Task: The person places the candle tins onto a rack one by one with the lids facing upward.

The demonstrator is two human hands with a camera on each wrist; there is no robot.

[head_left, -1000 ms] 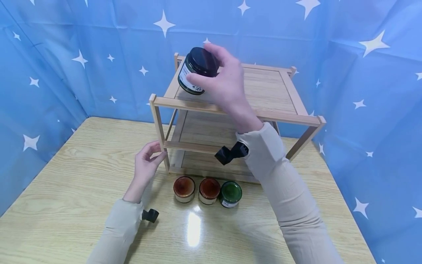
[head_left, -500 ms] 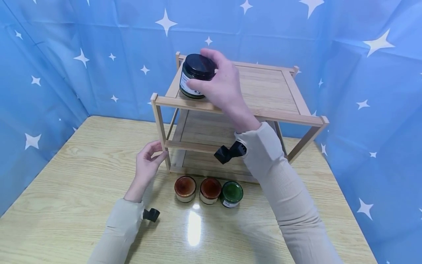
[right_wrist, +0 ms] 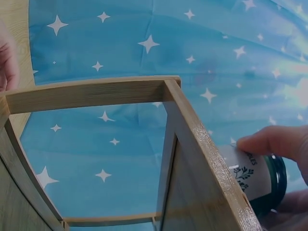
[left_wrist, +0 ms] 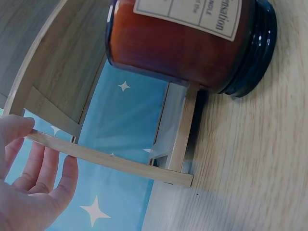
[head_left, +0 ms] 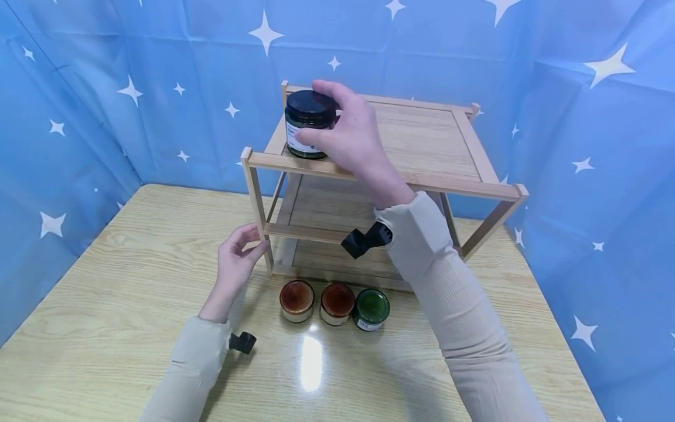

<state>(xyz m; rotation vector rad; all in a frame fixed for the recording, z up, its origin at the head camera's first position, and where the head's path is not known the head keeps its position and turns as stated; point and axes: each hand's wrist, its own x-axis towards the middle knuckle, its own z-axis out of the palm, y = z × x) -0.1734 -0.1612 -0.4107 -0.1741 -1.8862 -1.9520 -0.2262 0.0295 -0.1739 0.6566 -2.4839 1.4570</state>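
Observation:
My right hand grips a dark green candle jar with a black lid and a white label. The jar is upright at the left front of the wooden rack's top shelf; its base meets the boards just behind the front rail. In the right wrist view, that rail partly hides the jar. Low on the left, my left hand pinches the rack's front left leg between thumb and fingers, also plain in the left wrist view.
Two amber candle jars and a green one stand in a row before the rack. The left wrist view shows an amber jar with its black lid against the tabletop. A starry blue curtain surrounds the table.
My right hand has lowered the green jar onto the top shelf, straightened it from a tilt and shifted it slightly left. The left hand has stayed on the leg.

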